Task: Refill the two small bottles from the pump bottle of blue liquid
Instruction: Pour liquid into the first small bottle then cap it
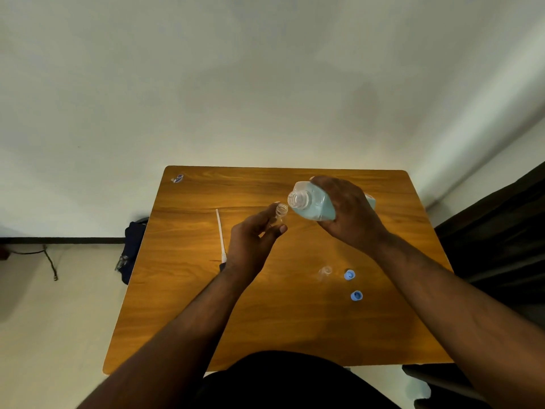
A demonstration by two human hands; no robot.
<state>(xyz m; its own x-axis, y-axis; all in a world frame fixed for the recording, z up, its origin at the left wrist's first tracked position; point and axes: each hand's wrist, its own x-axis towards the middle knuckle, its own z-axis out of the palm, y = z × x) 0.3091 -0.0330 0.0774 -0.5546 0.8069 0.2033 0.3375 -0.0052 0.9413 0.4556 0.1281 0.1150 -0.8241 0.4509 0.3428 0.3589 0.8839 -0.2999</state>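
My right hand (349,214) grips the large bottle of blue liquid (314,203), tipped on its side with its open threaded neck pointing left. My left hand (250,246) holds a small clear bottle (280,214) upright, its open mouth just left of and slightly below the big bottle's neck. The two mouths are close but apart. A second small clear bottle (325,272) stands open on the wooden table (188,290) nearer to me. Two blue caps (349,274) (356,296) lie beside it. The removed pump with its long white tube (220,234) lies on the table to the left.
A small crumpled wrapper (177,178) sits at the table's far left corner. A dark bag (132,249) hangs off the table's left side. A dark chair or furniture (501,246) stands to the right. A white wall is behind the table.
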